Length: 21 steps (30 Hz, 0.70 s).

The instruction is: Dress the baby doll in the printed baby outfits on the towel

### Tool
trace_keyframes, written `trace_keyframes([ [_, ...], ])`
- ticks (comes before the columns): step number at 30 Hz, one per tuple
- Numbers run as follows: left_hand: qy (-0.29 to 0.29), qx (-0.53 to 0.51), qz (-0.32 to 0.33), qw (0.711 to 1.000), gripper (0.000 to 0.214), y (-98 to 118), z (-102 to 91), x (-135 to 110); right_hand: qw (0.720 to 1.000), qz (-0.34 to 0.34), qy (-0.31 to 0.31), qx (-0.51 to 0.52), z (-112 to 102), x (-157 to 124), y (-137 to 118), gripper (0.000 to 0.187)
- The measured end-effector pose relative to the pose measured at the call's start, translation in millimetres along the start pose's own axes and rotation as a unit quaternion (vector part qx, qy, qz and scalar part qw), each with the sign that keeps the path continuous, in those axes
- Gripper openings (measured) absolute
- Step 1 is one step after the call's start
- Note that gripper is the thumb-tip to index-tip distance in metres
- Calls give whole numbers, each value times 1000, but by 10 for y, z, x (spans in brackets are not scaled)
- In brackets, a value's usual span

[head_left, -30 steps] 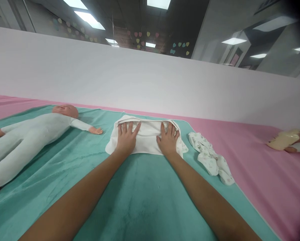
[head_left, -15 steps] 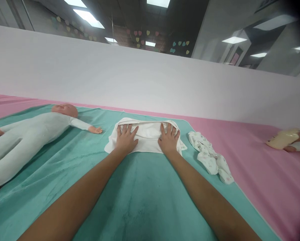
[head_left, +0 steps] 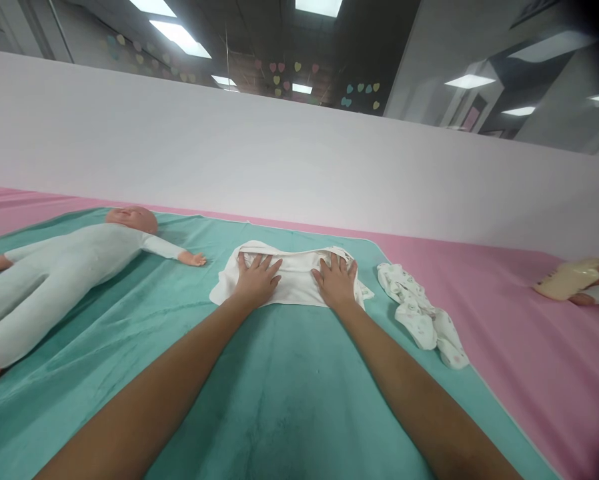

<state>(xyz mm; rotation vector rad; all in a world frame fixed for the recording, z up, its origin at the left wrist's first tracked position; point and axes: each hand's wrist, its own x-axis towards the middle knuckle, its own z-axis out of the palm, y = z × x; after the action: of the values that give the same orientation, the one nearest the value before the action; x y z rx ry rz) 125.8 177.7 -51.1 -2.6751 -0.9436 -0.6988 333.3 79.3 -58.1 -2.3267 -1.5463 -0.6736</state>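
Observation:
In the middle of the head view a folded white baby garment [head_left: 297,287] lies on a green blanket [head_left: 289,393]. Its far edge forms a raised fold, and patterned fabric peeks out at its right side. My left hand [head_left: 257,280] rests on the left part of the cloth, fingers spread. On the right part lies my right hand [head_left: 336,280], its fingers also apart and pointing away from me. The fingertips of both hands press near the far fold. Neither hand grips the fabric. Right of the garment is a crumpled white patterned piece of baby clothing [head_left: 422,313].
A baby doll [head_left: 74,260] in a pale suit lies on its back at left, one arm reaching toward the garment. Pink sheeting [head_left: 509,320] runs under the blanket. At the far right is a yellowish object [head_left: 569,279] beside part of another doll. A white wall [head_left: 299,167] stands behind.
The garment's far edge, previously puffed up and open, now lies lower and flatter. My hands have stayed on the cloth, with fingers slightly shifted inward.

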Motion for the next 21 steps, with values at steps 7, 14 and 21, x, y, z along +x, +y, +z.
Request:
trace_keyframes([
  [7, -28, -80, 82, 993, 29, -1, -30, 34, 984, -159, 31, 79, -73, -5, -73, 23],
  [14, -99, -148, 168, 970, 33, -25, -235, -354, 962, -213, -66, 157, -294, -357, -95, 33],
  [21, -93, -59, 118, 987, 25, -310, -407, -640, 964, -188, -93, 164, -423, -619, 303, 20],
])
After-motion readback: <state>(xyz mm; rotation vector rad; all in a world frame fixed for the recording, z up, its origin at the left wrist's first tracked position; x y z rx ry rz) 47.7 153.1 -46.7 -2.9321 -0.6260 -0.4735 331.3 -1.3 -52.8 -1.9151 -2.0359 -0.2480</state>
